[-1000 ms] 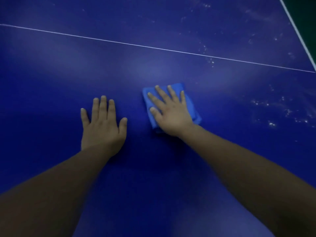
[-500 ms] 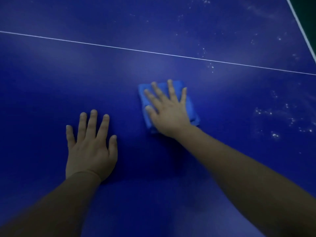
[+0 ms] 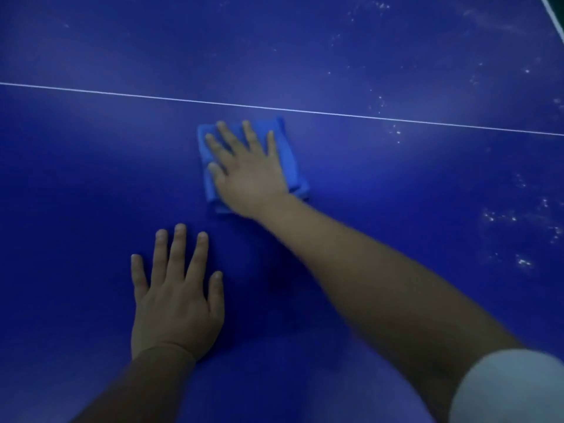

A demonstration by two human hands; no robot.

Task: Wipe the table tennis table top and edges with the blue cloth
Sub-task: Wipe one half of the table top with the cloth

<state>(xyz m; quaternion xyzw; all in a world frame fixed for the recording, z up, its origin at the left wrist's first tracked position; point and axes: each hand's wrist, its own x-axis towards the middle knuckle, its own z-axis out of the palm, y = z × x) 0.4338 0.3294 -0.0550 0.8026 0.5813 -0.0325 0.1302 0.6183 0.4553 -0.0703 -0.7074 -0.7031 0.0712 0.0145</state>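
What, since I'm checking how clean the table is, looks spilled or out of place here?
White specks dot the table top right of the blue cloth, and more lie beyond the white line. The right hand presses the cloth on a stretch that looks clean.

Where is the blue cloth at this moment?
In the head view the blue cloth lies folded on the table top, near the middle, just below the white line, under the flat right hand, beyond the left hand.
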